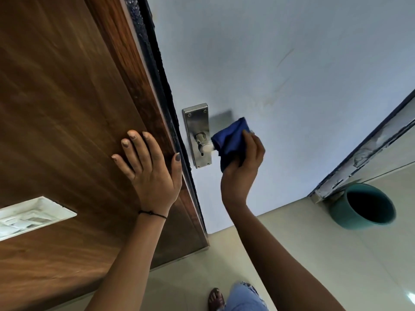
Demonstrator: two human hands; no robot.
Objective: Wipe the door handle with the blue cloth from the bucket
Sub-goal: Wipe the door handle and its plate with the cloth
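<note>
Bare forearms reach up from the bottom edge. Left hand [149, 169] lies flat, fingers spread, on the brown wooden panel [67, 97] near its dark edge. Right hand [243, 162] grips a bunched blue cloth [230, 140] — wrapped around the lever of the steel door handle [198, 135] on the pale door. Teal round bucket [361, 205] stands on the floor at the door's far edge.

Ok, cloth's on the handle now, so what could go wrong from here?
The blue cloth in the right hand covers only the lever's outer end; the neck by the steel backplate may go unwiped. The left hand rests flat on the wooden door, thumb at its edge, so if the door swings the thumb could be pinched. The teal bucket on the floor nearby could be kicked.
</note>
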